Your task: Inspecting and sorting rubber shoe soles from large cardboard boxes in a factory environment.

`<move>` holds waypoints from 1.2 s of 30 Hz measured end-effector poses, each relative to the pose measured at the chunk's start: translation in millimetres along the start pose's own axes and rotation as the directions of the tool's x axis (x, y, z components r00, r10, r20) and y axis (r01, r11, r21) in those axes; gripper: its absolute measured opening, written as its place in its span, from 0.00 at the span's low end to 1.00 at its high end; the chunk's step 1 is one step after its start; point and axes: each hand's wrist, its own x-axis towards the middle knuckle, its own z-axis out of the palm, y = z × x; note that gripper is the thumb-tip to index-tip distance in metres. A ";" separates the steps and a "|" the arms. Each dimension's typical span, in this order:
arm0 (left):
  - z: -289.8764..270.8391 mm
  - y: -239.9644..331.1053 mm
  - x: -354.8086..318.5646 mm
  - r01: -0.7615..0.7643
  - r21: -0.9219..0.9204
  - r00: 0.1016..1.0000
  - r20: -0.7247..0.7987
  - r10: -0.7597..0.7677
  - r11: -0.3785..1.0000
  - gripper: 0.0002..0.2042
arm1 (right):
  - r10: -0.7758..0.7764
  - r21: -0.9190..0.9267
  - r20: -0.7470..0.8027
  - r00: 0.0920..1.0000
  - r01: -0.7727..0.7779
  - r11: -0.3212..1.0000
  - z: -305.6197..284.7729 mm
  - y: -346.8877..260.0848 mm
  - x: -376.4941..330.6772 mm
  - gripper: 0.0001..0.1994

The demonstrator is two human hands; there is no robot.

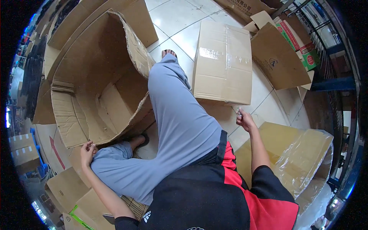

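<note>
My left hand [87, 154] is beside my bent left knee, at the near rim of a large open cardboard box [111, 82]. Its fingers are loosely bent, with a gap to the thumb and nothing visible between them; whether the fingertips touch the rim I cannot tell. This box has torn, ragged edges, and its inside shows bare brown cardboard. On the other side, my right hand [245, 119] is curled closed with nothing visible in it. It is just off the near right corner of a closed, taped carton [222, 63] on the tiled floor.
An open carton [281, 57] with red and green packs [306, 55] stands far right, by a dark metal rack [333, 84]. Near my right elbow lies a carton with clear plastic film [303, 157]. More cartons [69, 189] are at lower left, by a blue trolley [38, 153].
</note>
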 end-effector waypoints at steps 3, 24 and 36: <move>11.7 23.1 -7.7 0.024 -0.007 0.996 -0.083 -0.025 1.000 0.14 | 0.092 -0.256 0.079 0.993 -0.068 0.964 25.5 -2.4 -9.6 0.18; 7.2 5.2 8.7 0.162 0.207 0.983 -0.117 -0.140 0.965 0.10 | -0.713 -0.296 -0.386 0.585 0.654 0.696 131.4 -291.7 297.7 0.15; 8.6 24.4 17.1 0.335 0.193 0.939 -0.147 -0.311 0.922 0.11 | -0.814 -0.751 -0.215 0.539 0.441 0.491 151.4 -324.4 285.2 0.15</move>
